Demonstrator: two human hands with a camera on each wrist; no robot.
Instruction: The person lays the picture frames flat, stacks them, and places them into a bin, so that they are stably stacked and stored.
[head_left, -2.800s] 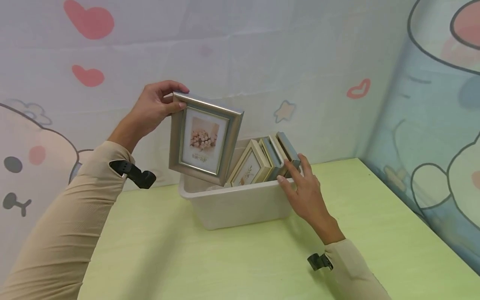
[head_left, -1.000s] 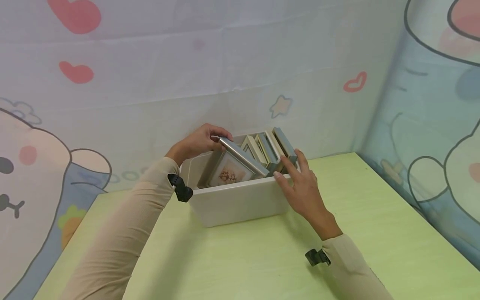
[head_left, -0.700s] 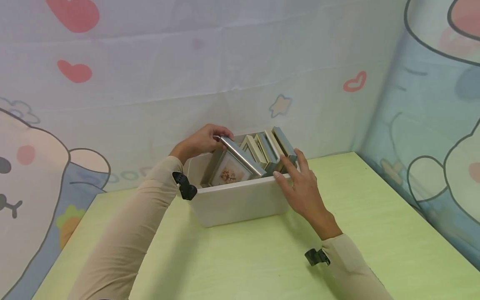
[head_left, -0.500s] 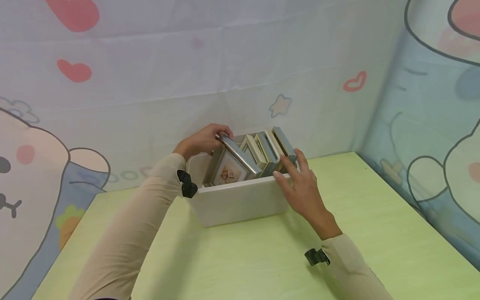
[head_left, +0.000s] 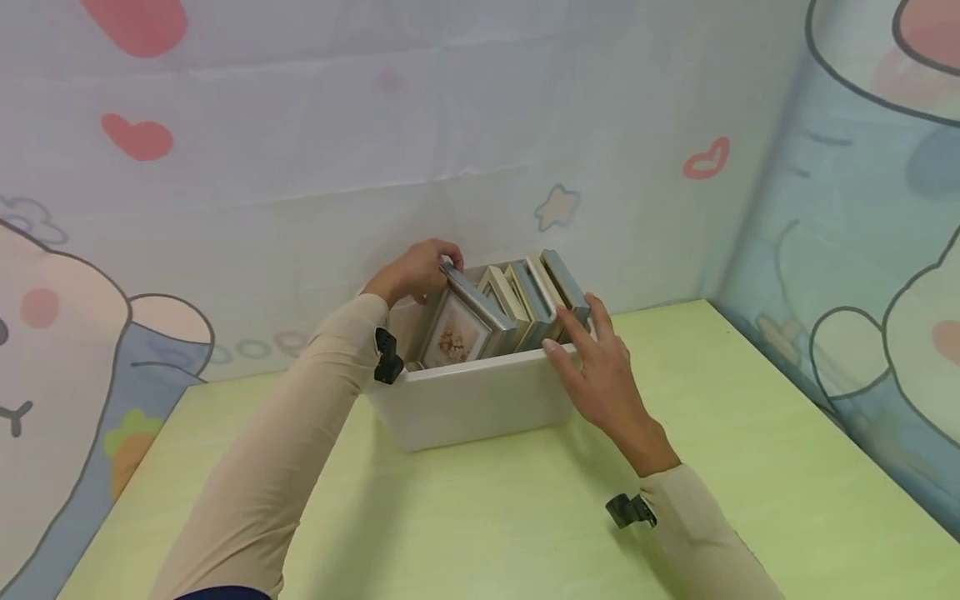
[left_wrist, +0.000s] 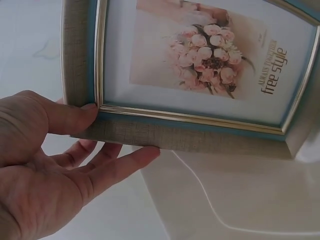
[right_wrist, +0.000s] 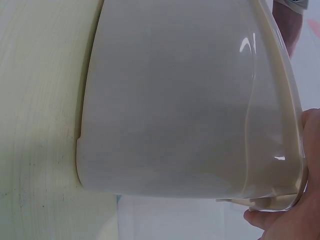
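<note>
While left hand (head_left: 412, 271) grip clasps frame (head_left: 467, 321) top, frame leans right, bin (head_left: 480, 400).

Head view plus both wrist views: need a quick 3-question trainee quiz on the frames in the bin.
1. True or false: the left hand grips the rose photo frame by its top edge.
2. Where does the rose photo frame sit? A) flat on the green table B) inside the white bin C) against the wall
3. Fill in: the right hand rests its fingers at the bin's ____ end, by the leaning frames.

Key: 1 true; 2 B; 3 right
</note>
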